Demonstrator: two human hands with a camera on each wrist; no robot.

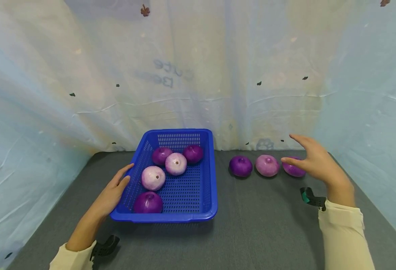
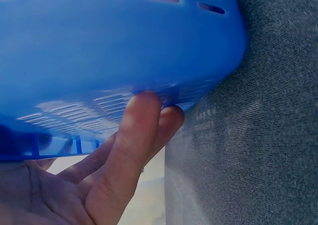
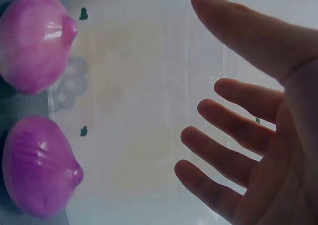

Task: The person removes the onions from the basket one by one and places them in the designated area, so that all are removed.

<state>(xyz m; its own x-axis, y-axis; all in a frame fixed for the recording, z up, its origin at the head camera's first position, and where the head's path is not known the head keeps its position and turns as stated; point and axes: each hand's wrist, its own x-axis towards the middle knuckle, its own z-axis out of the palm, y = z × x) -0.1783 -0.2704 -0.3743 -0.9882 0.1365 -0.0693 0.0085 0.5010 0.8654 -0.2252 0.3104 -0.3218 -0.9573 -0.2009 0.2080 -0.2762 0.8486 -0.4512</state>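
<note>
A blue perforated basket holds several onions, two pale and the others purple. The left hand touches the basket's left side with relaxed fingers; in the left wrist view its thumb and fingers lie against the blue wall. The right hand is raised, holding nothing, thumb and fingers spread apart, over the rightmost purple onion. In the right wrist view this hand faces two onions, a pinkish one and a purple one, touching neither.
Right of the basket, a dark purple onion and a pinkish onion stand in a row with the rightmost one on the grey table surface. A pale printed curtain hangs behind and at both sides.
</note>
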